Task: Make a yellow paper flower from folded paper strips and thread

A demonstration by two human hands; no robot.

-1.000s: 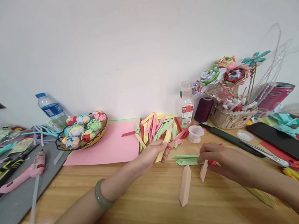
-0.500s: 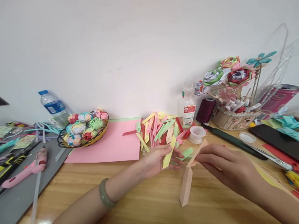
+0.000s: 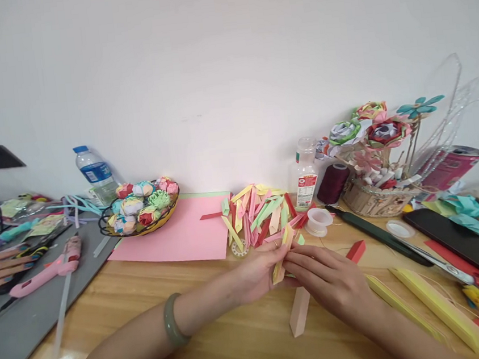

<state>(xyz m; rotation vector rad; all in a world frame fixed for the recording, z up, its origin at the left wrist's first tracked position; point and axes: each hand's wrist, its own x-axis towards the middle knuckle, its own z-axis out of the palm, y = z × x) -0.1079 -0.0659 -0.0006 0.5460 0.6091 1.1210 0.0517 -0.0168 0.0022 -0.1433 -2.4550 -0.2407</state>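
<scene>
Head view: light wood-grain tabletop [image 3: 240,348] in front of me, flat pink paper sheet [image 3: 198,232] at the back, just beside it a loose heap of multicoloured folded paper strips [image 3: 262,214]. My right hand [image 3: 329,276] has its fingers together, pinching the peach paper [image 3: 278,275], thumb hidden; my left hand [image 3: 260,271] pinches a narrow yellow folded-paper strip [image 3: 287,237] between thumb and fingers. Both pieces are tilted, held against each other in front of the heap; can't tell if they interlock. Separate peach folded-paper strip [image 3: 299,315] lies below on the wood, far end hidden by my right fingers. Smallest bit: pale green pointed paper tip [image 3: 300,240] above those fingers. My take: keep the left pinch steady but light, since folded paper likely creases; line up edges first; push along the fold, not across it.
</scene>
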